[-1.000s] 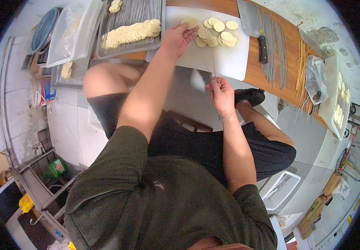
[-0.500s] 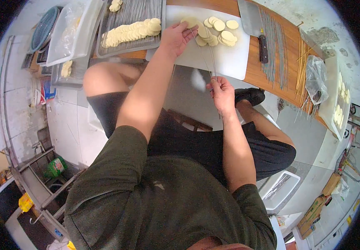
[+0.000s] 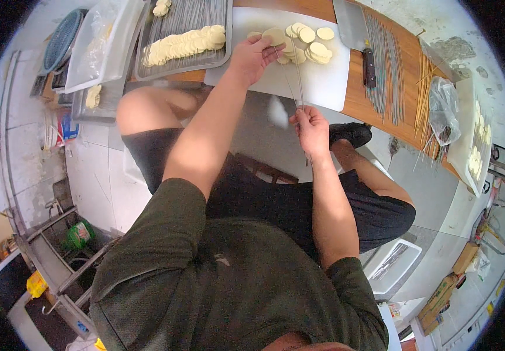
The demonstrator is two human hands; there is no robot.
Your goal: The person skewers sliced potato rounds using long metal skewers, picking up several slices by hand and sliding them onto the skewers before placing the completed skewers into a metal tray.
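The left hand [image 3: 255, 58] pinches a pale round slice [image 3: 274, 37] between thumb and fingers, above the white board [image 3: 323, 88]. The right hand [image 3: 312, 130] is closed on two thin skewers [image 3: 301, 82] near the board's front edge; they slant up toward the slice, though whether their tips pass into it is hard to tell. More slices lie on the board, a loose cluster [image 3: 305, 44] just right of the left hand.

The board rests on the wooden counter [image 3: 356, 108]. To its left, the grey tray [image 3: 228, 35] holds a bed of skewers, a long overlapping row of slices [image 3: 183, 45] across them and a small pile [image 3: 162, 8] at the far end. Beside that tray, the white bin [image 3: 121, 44] contains a clear bag [image 3: 95, 50], next to a blue basket [image 3: 64, 44]. A lower tray [image 3: 109, 106] holds a few slices [image 3: 93, 97] on its left part.

Right of the board lie a cleaver [image 3: 352, 29], a spread of metal skewers [image 3: 384, 73], bamboo sticks [image 3: 423, 88] and a crumpled plastic bag [image 3: 443, 111]. At the counter's right end, a white tray [image 3: 462, 149] carries two groups of slices. On the floor, a small white tray [image 3: 410, 257] contains thin dark pieces.
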